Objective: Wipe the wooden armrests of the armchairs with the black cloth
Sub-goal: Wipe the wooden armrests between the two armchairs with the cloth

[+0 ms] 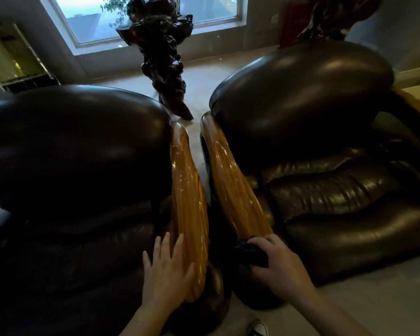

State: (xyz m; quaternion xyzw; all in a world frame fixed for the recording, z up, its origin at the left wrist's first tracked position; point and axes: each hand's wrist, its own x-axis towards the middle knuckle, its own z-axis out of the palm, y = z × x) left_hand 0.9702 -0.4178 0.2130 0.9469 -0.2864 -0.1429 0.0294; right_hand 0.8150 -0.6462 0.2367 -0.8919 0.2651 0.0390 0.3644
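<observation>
Two dark leather armchairs stand side by side, each with a glossy golden wooden armrest facing the narrow gap between them. My left hand [166,267] lies flat with fingers spread on the near end of the left chair's armrest [188,190]. My right hand [279,261] presses a crumpled black cloth [251,254] onto the near end of the right chair's armrest [235,180]. Most of the cloth is hidden under my fingers.
The left armchair [70,154] and the right armchair [325,141] fill most of the view. A dark gnarled wooden sculpture [163,61] stands on the pale floor behind the gap, before a window [155,15]. A shoe tip [258,328] shows at the bottom.
</observation>
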